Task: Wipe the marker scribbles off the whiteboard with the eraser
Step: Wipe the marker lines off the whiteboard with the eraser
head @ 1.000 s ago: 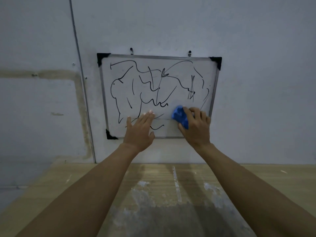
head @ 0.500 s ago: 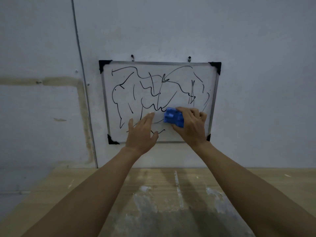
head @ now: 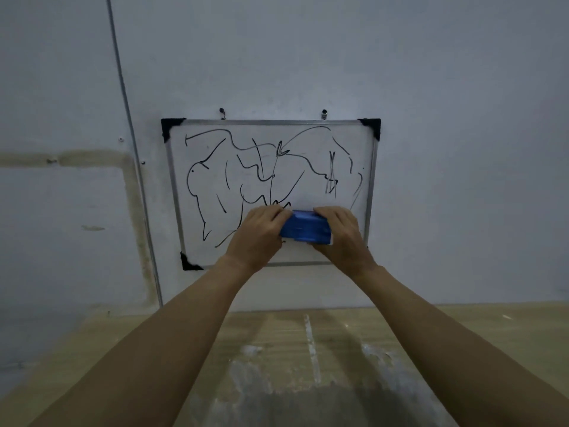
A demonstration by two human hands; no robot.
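A whiteboard [head: 215, 248] with a metal frame and black corner caps hangs on the wall. Black marker scribbles [head: 261, 167] cover most of it; the lower right part looks wiped. A blue eraser [head: 304, 231] lies level in front of the board's lower middle. My left hand [head: 257, 235] grips its left end and my right hand [head: 341, 234] grips its right end. Whether the eraser touches the board is hidden from here.
Two hooks [head: 222, 112] hold the board on a grey wall. A thin conduit [head: 129, 124] runs down the wall left of the board. Below lies a wooden surface [head: 123, 349] with pale smears and a dark patch.
My left hand left the board face and took hold of the eraser's left end. The eraser came away from the scribbles and now lies level between both hands, slightly lower.
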